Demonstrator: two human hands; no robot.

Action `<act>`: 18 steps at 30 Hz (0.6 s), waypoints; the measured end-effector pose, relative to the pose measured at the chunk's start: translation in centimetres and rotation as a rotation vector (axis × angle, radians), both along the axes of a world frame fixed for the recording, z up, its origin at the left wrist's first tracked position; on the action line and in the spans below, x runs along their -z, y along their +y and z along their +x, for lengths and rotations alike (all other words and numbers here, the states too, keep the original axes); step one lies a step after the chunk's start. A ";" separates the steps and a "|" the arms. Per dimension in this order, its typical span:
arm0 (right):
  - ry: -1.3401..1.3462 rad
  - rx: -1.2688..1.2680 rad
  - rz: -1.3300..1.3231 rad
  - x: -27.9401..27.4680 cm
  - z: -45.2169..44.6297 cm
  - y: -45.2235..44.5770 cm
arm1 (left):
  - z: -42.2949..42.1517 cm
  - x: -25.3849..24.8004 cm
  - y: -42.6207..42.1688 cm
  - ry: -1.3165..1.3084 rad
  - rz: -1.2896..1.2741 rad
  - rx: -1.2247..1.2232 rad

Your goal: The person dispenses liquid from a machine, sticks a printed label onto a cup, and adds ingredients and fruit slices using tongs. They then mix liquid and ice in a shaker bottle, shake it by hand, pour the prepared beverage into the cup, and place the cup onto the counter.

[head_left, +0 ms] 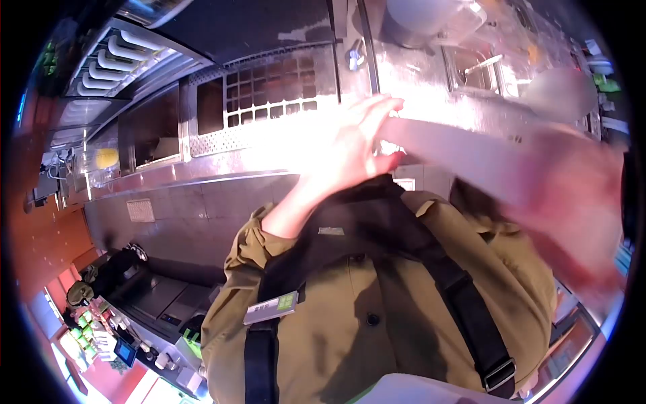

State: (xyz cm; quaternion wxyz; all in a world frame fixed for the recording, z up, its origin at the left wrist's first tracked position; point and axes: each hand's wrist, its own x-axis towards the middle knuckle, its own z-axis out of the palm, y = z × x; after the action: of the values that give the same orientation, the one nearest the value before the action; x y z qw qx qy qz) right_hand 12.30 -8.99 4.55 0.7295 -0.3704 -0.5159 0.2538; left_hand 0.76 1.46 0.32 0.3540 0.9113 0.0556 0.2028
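And here we are, the long, smooth, pale-white strip-like thing (457,151) right of centre, slanting across the frame! Its narrower end points up and left, right at the left hand (360,141); from there the long axis runs down and right, widening into the blur at the right hand (572,195). The left hand is wide, thumb and fingertips apart around that narrow end, though glare hides whether they touch it. The right hand, at the right edge, is badly smeared; its grip, wide or narrow, I cannot tell.

Behind them, the shiny steel bench (431,81) glares white in the middle. Over to the containers! Upper right, a rectangular steel basin (471,75) has a slim metal utensil (483,65) slanting in it. Left of top centre, an open steel well (208,111) carries a pale grid rack (271,87) over a dark interior. Farther left, a dark rectangular compartment (158,131) holds a pale piece, too dim to name, and beside it a clear container (101,161) shows something yellow inside. Upper left, white curved handles (118,64) line up in a metal-framed compartment.
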 end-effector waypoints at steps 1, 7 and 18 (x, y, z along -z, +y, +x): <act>-0.077 0.008 0.028 0.9 0.2 0.6 | -0.1 -0.1 -0.1 -0.015 -0.002 -0.008; 0.068 0.130 -0.328 -4.6 -0.4 -2.5 | 0.2 0.3 -0.3 -0.081 -0.012 -0.036; -0.075 -0.006 -0.222 -0.5 -0.4 -0.8 | 0.3 -0.3 0.0 -0.102 0.055 -0.022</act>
State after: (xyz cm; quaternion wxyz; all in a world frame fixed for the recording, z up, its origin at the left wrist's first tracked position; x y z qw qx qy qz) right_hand 11.89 -9.75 5.00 0.6634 -0.4566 -0.5128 0.2973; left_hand 1.01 1.43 0.58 0.3290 0.9085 0.0417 0.2543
